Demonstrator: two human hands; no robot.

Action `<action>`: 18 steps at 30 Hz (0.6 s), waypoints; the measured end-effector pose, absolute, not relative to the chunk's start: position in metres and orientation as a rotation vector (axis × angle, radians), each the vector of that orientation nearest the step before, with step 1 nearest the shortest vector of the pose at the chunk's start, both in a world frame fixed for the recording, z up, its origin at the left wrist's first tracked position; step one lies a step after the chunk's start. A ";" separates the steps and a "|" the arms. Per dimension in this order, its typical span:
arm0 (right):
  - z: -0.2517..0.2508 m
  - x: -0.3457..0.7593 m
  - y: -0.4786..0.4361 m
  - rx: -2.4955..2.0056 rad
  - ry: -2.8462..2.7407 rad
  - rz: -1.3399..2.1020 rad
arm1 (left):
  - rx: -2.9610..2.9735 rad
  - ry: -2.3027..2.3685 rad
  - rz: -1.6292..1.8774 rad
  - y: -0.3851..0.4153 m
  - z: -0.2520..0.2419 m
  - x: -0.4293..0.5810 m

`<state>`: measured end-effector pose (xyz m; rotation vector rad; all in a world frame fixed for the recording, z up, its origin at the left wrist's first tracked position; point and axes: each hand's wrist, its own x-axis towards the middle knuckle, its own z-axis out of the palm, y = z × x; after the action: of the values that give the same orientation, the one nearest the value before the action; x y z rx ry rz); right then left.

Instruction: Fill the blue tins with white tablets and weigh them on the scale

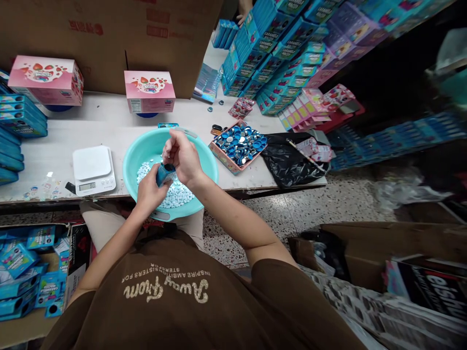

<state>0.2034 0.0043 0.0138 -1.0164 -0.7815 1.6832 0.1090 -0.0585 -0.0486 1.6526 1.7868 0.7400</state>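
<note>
My left hand [149, 187] is wrapped round a small blue container [165, 174], held over the teal basin [140, 150]. My right hand [182, 154] hovers just above the container's mouth with its fingertips pinched together; what they pinch is too small to make out. Small pale blue-white tablets [175, 194] cover the bottom of the basin, which rests at the front edge of the white table [54, 136] and on my lap.
A white digital scale [93, 170] sits left of the basin. A tray of blue caps [239, 144] and a black plastic bag [288, 163] lie to the right. Pink cartons [149, 91], stacked blue boxes [270, 53] and brown cardboard boxes [109, 29] crowd the back.
</note>
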 end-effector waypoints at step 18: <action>-0.070 0.247 0.047 -1.745 -2.686 0.815 | 1.738 1.686 1.162 -0.061 -0.055 0.061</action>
<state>0.2466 0.0472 -0.0700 -1.7452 -2.6856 0.8152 0.0606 -0.0613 -0.0545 1.7383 1.6860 1.1619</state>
